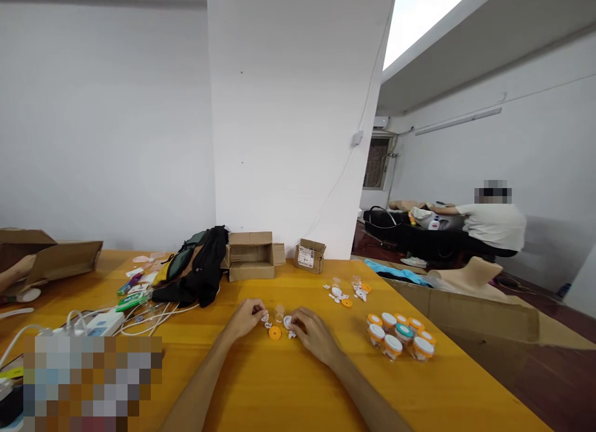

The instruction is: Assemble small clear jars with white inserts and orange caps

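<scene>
Both my hands rest on the orange table (288,395), near its middle. My left hand (245,318) has its fingers curled in a pinch on a small white piece that I cannot make out. My right hand (313,333) is curled too, its fingertips on a small white round part (287,322). Between the hands lie an orange lid (274,333) and a small clear jar (279,311). A few tiny white bits are scattered around them.
A cluster of several small jars with orange, white and teal lids (401,336) stands to the right. More loose parts (347,292) lie behind. Cardboard boxes (251,255), a black bag (198,270), a power strip with cables (105,322). A seated person (493,224) at the far right.
</scene>
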Motion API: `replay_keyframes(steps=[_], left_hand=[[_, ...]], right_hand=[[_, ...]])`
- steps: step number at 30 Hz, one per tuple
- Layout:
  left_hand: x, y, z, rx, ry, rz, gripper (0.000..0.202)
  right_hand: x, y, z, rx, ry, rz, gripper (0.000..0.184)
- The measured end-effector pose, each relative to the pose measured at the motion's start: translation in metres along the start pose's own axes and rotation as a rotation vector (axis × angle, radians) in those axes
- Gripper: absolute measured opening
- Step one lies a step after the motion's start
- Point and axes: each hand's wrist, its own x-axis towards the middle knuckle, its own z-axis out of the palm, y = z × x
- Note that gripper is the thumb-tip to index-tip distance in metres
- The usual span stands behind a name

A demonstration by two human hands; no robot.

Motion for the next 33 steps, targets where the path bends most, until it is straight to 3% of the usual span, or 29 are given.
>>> replay_keyframes(steps=[7, 12, 22, 26, 30, 33], left_hand=[[0.002, -0.005, 0.005, 0.002, 0.084, -0.014, 0.018], [0.004, -0.007, 0.014, 0.049, 0.13, -0.018, 0.02], [0.001, -0.007, 0.009, 0.102, 0.127, 0.067, 0.018], [-0.004, -0.002, 0.0, 0.113, 0.022, 0.147, 0.013], [-0.009, -0.001, -0.003, 0.154, -0.092, 0.214, 0.012], [-0.01, -0.003, -0.002, 0.193, -0.138, 0.218, 0.014]], right_hand=[[0.003, 0.007, 0.004, -0.007, 0.176, 0.04, 0.015], [0.005, 0.017, 0.008, -0.059, 0.122, 0.089, 0.02], [0.004, 0.004, -0.002, 0.013, 0.15, -0.03, 0.022], [0.004, -0.001, -0.01, 0.053, 0.055, -0.036, 0.02], [0.0, -0.001, -0.02, 0.08, -0.091, -0.018, 0.006], [-0.003, 0.0, -0.021, 0.075, -0.138, -0.029, 0.009]])
